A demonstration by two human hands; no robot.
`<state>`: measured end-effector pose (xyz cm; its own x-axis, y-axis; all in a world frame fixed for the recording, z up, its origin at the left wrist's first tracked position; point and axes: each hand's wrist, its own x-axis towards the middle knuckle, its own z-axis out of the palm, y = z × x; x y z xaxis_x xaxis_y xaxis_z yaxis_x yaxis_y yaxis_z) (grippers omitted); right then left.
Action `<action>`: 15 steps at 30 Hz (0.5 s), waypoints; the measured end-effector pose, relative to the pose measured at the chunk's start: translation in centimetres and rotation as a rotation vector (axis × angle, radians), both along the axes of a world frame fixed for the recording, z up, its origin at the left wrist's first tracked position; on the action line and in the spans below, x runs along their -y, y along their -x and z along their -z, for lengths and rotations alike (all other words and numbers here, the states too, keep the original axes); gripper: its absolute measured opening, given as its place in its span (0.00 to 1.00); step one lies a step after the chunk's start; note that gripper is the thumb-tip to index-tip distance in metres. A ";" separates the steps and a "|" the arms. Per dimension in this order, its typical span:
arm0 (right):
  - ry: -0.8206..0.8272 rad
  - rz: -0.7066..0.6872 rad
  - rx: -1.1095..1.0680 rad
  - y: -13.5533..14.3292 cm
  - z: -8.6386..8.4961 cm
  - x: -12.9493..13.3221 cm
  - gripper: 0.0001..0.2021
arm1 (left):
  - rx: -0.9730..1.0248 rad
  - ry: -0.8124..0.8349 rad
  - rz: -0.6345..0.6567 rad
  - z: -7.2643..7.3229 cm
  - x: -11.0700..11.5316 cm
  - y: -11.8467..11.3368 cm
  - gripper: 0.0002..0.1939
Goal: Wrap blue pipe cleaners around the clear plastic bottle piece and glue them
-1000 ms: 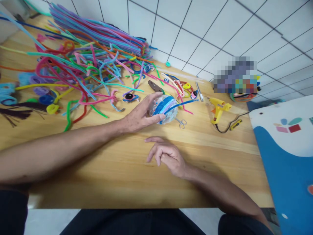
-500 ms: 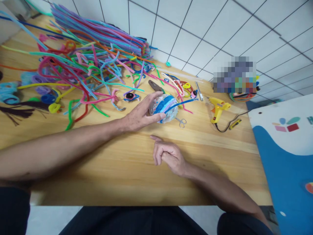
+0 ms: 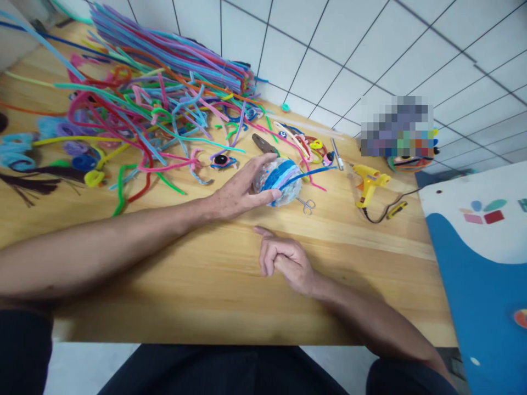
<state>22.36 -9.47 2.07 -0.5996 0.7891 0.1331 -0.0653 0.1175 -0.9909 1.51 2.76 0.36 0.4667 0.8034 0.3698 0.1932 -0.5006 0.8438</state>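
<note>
My left hand (image 3: 239, 189) is wrapped round the side of a clear ball (image 3: 293, 192) with blue and purple pipe cleaner bands across it. The thumb presses on its front. One blue pipe cleaner end (image 3: 317, 174) sticks out to the right. Below the ball, over the wooden table, my right hand (image 3: 288, 260) is closed except for its index finger, which points left; nothing shows in it. Small scissors (image 3: 307, 206) lie right beside the ball. Behind it rest dark-handled pliers (image 3: 264, 144), partly hidden.
A tangle of coloured pipe cleaners (image 3: 135, 118) covers the table's left, with a thick bundle (image 3: 173, 49) along the tiled wall. To the right stand a yellow glue gun (image 3: 368, 184) with its cord and a white-and-blue board (image 3: 465, 263). A slim metallic tool (image 3: 337, 153) lies near small pipe cleaner figures.
</note>
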 end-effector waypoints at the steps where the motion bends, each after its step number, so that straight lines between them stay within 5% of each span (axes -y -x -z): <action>1: 0.008 0.001 -0.009 0.0 0.0 0.0 0.19 | 0.002 -0.003 -0.001 0.1 0.0 0.0 0.44; 15: 0.525 0.096 -0.398 0.9 -0.7 -0.1 0.21 | 0.003 -0.009 0.011 -0.1 -0.1 0.0 0.43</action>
